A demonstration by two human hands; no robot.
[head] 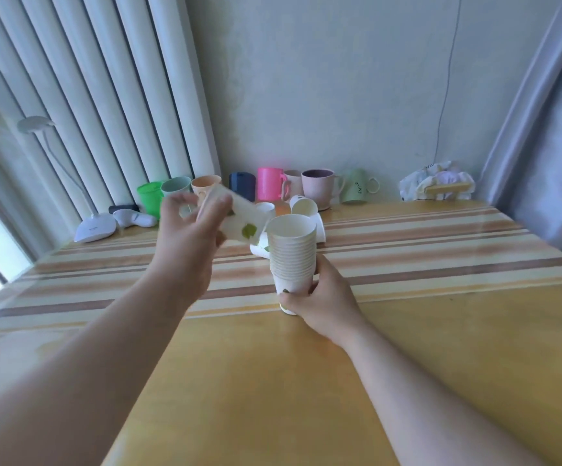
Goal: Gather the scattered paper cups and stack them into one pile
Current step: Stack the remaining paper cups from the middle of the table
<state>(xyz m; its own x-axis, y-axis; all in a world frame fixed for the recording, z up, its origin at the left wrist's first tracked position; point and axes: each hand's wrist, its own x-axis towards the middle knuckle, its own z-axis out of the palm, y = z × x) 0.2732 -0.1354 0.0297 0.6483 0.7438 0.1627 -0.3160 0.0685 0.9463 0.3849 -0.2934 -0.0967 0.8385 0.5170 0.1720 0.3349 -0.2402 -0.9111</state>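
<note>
My right hand [323, 302] grips the base of an upright stack of white paper cups [293, 253] standing on the wooden table [273, 381]. My left hand [189, 237] holds a single paper cup [242, 218] with a green leaf print, tilted on its side just left of and above the stack's rim. Behind the stack lie more loose paper cups: one tipped with its mouth toward me [304, 206], one small upright cup [266, 208], and one on its side [260, 249] partly hidden by the stack.
A row of coloured plastic cups and mugs [271, 188] lines the wall at the back. A white desk lamp [94, 227] stands back left and a crumpled bag [436, 183] back right. Curtains hang on both sides.
</note>
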